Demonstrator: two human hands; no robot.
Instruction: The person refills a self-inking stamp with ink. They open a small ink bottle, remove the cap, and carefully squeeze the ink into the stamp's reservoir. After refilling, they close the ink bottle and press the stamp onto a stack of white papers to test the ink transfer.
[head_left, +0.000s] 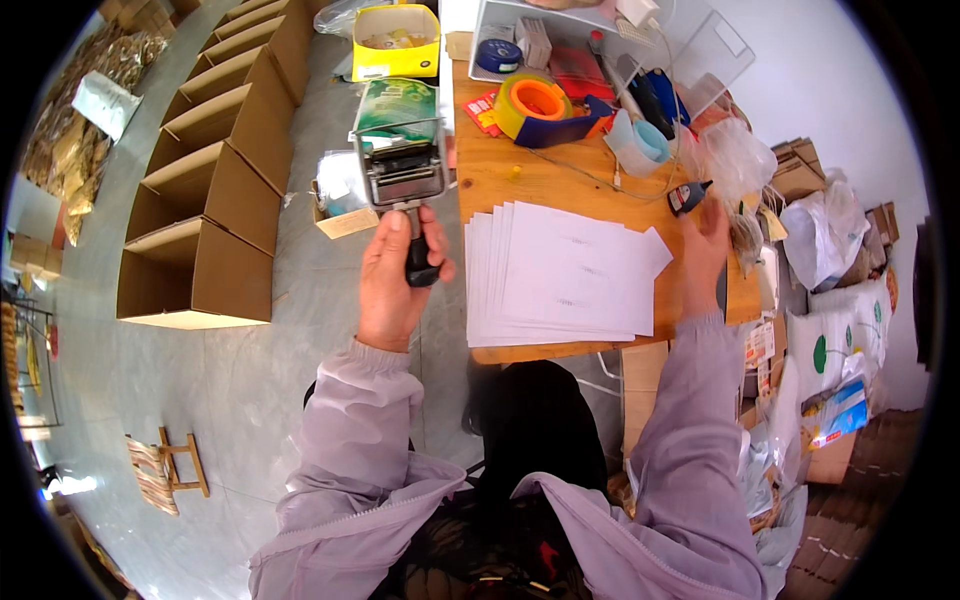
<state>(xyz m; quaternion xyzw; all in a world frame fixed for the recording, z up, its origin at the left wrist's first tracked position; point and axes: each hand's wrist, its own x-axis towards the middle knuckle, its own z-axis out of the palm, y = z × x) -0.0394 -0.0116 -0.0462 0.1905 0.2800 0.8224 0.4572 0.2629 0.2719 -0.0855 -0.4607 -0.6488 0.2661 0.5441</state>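
Observation:
My left hand point(398, 270) grips the black handle of a metal-framed hand stamp point(404, 170), held up to the left of the table over the floor. Dark rollers or bands show inside its frame. On the table's front part lies a fanned stack of white paper sheets point(575, 275), the top one with a few faint dark marks. My right hand point(706, 250), a little blurred, is at the table's right side with thumb and fingers apart. Just beyond its fingertips is a small dark bottle point(686, 198) with a pointed black tip; whether they touch is unclear.
A tape dispenser point(540, 100) and a light blue tape roll point(650, 143) sit farther back on the wooden table point(480, 170). Open cardboard boxes point(230, 250) line the floor at left, near a yellow box point(396, 45) and a small folding stool point(168, 470). Bags crowd the right.

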